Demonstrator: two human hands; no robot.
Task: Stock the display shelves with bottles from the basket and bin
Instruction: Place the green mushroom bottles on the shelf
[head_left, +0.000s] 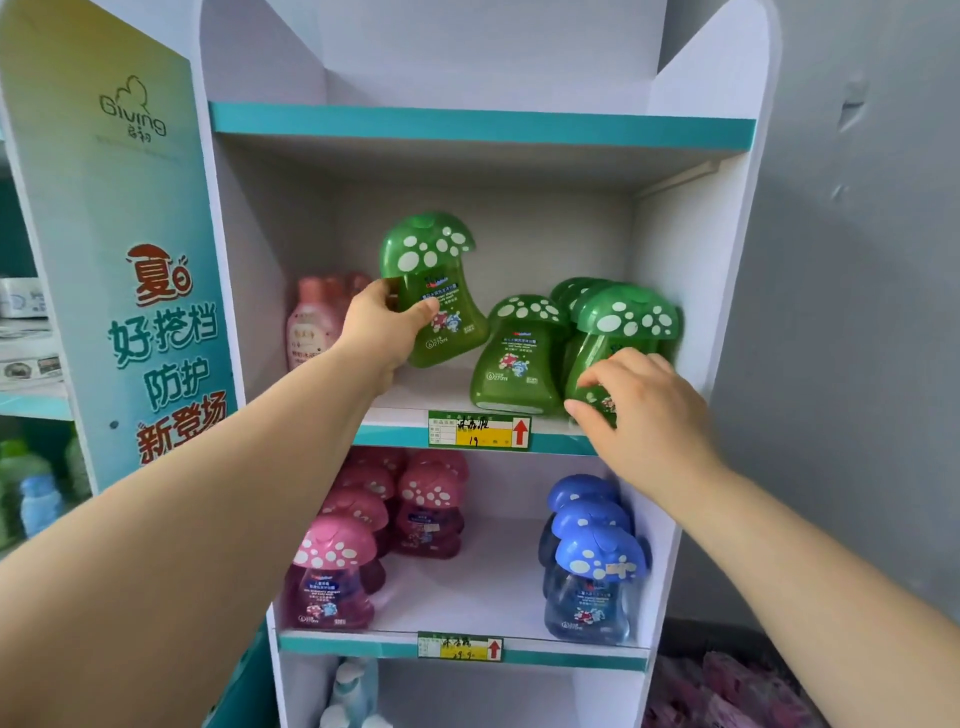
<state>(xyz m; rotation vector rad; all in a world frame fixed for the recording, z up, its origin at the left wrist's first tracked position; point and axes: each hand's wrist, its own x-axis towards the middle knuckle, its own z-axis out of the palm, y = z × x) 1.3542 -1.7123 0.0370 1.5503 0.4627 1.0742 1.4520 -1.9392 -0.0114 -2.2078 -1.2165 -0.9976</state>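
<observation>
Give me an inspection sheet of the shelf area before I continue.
Surface: middle shelf, white, partly stocked.
Job's things: tilted green mushroom bottle; front-right green mushroom bottle; middle green mushroom bottle between; pink mushroom bottles, blue mushroom bottles below.
Clutter: nothing seen.
Grippers: left hand grips the tilted one; right hand grips the front-right one's base.
Cables: nothing seen.
Surroundings: price tag, side banner, grey wall; basket, bin not in view.

Soft, even, fairly bright light; dim shadow pools beneath each shelf (483, 127). Wide-angle bending bows straight edges at 9 and 3 o'clock. Detail is slightly soft throughout.
</observation>
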